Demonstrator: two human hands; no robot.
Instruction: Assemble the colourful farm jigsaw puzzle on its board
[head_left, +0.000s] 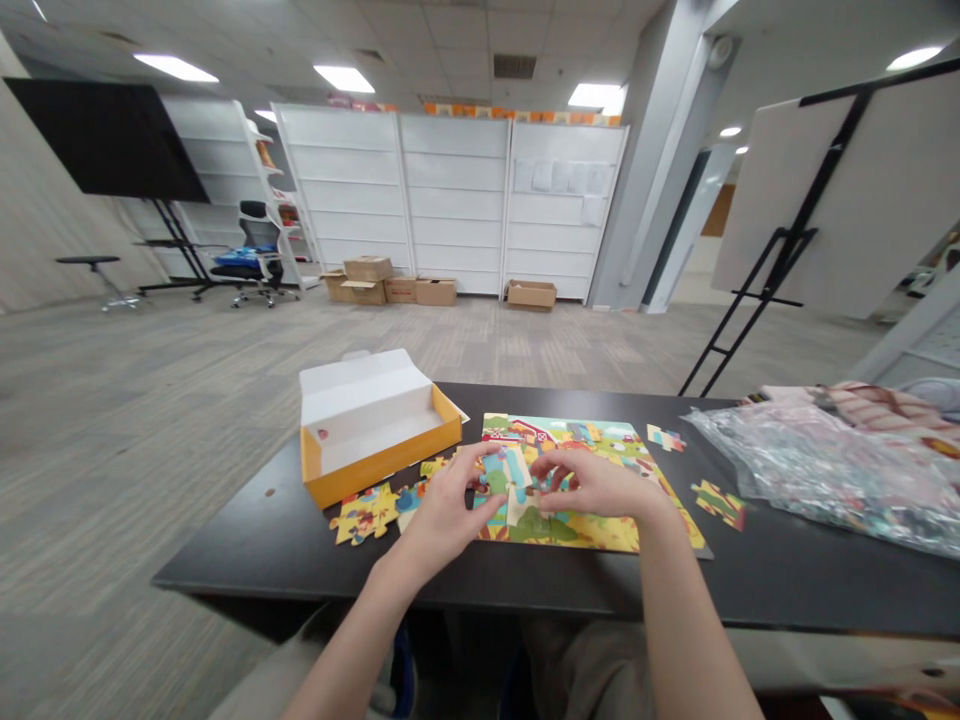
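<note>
A puzzle piece (507,466) in light blue and green, perhaps joined to another, is tilted above the colourful farm-scene puzzle board (600,530). My left hand (450,500) grips its left edge between thumb and fingers. Just right of the piece, my right hand (589,482) hovers over the board with curved fingers apart and nothing visible between them. Loose yellow puzzle pieces (366,514) lie left of my left hand, partly in front of the box. Part of the board's picture is hidden beneath my hands.
An open yellow box (382,462) with a white inside stands on the black table (300,560) at left. Two loose clusters of pieces, one (666,438) near the board's corner and one (720,503) lower, lie at right. Beyond them is a clear plastic bag (817,475).
</note>
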